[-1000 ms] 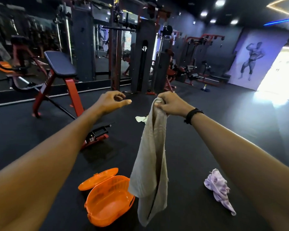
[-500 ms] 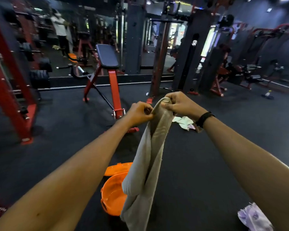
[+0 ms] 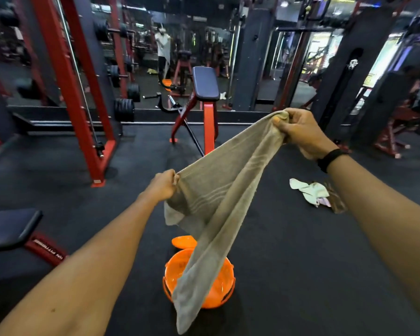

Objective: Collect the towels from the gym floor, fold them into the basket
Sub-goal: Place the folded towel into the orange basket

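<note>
A beige towel (image 3: 218, 197) is held up in the air over the dark gym floor (image 3: 289, 263), stretched along its top edge between both hands. One corner is pinched by the left hand (image 3: 164, 184) at about 9 o'clock from the towel's middle, and the other end is bunched up and gripped in the right hand (image 3: 298, 132), up at around 1 o'clock and higher than the left. A black wristband (image 3: 331, 157) is worn on the right wrist.

The rest of the towel is left hanging loose, with the long tail draped down toward 6 o'clock, right in front of an orange basket (image 3: 222, 289) sitting on the floor. The basket's orange lid (image 3: 183, 241) is seen just past it at 12 o'clock.

Another crumpled pale towel (image 3: 309, 191) is lying on the floor at roughly 3 o'clock from the held one, well apart from the basket. A red weight bench (image 3: 205, 89) is parked further back at 12 o'clock.
</note>
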The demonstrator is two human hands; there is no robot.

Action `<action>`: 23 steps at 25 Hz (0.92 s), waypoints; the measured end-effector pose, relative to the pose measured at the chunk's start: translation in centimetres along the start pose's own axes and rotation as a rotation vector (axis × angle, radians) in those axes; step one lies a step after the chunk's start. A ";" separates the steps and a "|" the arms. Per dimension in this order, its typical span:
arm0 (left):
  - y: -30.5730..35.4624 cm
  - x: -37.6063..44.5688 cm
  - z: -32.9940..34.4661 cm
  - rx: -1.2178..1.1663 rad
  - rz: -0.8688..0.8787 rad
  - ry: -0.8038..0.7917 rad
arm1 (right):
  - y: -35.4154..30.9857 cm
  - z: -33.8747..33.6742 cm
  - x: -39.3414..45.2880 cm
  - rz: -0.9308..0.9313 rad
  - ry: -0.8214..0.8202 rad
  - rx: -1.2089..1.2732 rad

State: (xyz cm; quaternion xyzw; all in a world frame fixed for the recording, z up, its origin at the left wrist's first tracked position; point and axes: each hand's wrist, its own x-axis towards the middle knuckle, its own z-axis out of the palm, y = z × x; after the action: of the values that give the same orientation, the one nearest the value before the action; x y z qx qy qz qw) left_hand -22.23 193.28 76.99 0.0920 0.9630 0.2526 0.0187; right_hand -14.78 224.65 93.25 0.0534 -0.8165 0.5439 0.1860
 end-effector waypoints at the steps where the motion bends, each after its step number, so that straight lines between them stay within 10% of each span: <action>1: 0.1 0.3 -0.6 -0.006 -0.001 0.022 | 0.4 -0.2 0.5 -0.011 0.040 -0.023; 11: 7.8 4.0 -8.6 -0.831 -0.257 0.143 | 0.5 4.4 2.5 -0.136 0.070 -0.254; 16: 12.6 2.7 -10.8 -1.350 -0.258 0.175 | -2.4 7.8 1.6 -0.361 -0.189 -0.314; 23: 13.3 2.0 -12.0 -1.481 -0.267 0.246 | -3.9 10.6 0.1 -0.393 -0.198 -0.457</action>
State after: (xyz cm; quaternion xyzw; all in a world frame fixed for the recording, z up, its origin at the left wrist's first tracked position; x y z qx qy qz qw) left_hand -22.92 199.18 94.01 -0.0907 0.5401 0.8367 -0.0014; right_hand -16.32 213.44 93.08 0.2196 -0.9058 0.2920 0.2143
